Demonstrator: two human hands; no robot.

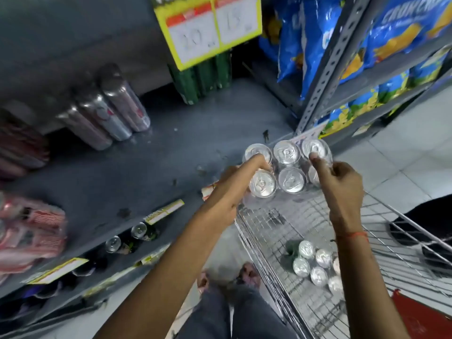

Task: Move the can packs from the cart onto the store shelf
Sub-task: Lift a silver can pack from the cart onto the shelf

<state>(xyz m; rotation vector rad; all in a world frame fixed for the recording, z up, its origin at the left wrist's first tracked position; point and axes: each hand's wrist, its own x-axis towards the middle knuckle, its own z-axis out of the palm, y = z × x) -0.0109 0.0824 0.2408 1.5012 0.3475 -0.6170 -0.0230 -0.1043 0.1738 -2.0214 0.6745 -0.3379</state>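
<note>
A shrink-wrapped pack of silver-topped cans [286, 167] hangs above the cart's front edge, close to the rim of the grey shelf [137, 172]. My left hand [232, 189] grips its left side, fingers over the near-left cans. My right hand [340, 182] holds its right side, thumb on the far-right can. A second can pack [315, 264] lies on the floor of the wire cart [276, 231], lower right.
Silver-pink cans [107, 113] stand at the shelf's back left, green can packs [203, 77] at the back under a yellow price sign [208, 28]. Pink packs [31, 231] lie at the left. Blue snack bags [315, 40] fill the right rack. My feet [227, 275] stand beside the cart.
</note>
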